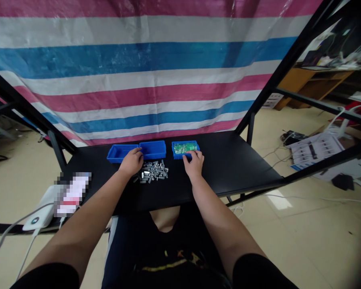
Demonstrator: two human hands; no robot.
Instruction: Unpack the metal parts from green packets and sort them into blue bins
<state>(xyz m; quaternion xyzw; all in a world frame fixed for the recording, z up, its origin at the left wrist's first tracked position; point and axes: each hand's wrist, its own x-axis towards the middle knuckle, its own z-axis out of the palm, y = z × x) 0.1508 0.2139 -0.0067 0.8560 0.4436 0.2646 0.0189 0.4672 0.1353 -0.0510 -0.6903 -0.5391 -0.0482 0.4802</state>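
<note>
My left hand (132, 162) is at the adjoining ends of two blue trays, the left tray (116, 159) and the middle tray (159, 154). Its fingers are curled together over the middle tray's near left corner; the fingertips are partly hidden. A loose pile of small silvery metal cylinders (154, 172) lies just right of this hand. At the front of a third blue tray (173, 154), my right hand (194, 163) has its thumb apart from its fingers, which reach over the rim. Shiny green and clear small pieces (182, 148) fill that tray.
The black tabletop (222, 160) ends at a striped plastic sheet (150, 88) behind the trays. On the left lie a white power bank (43, 208) with cables and a blurred-out phone (74, 192). Black frame posts (249, 128) stand at both sides.
</note>
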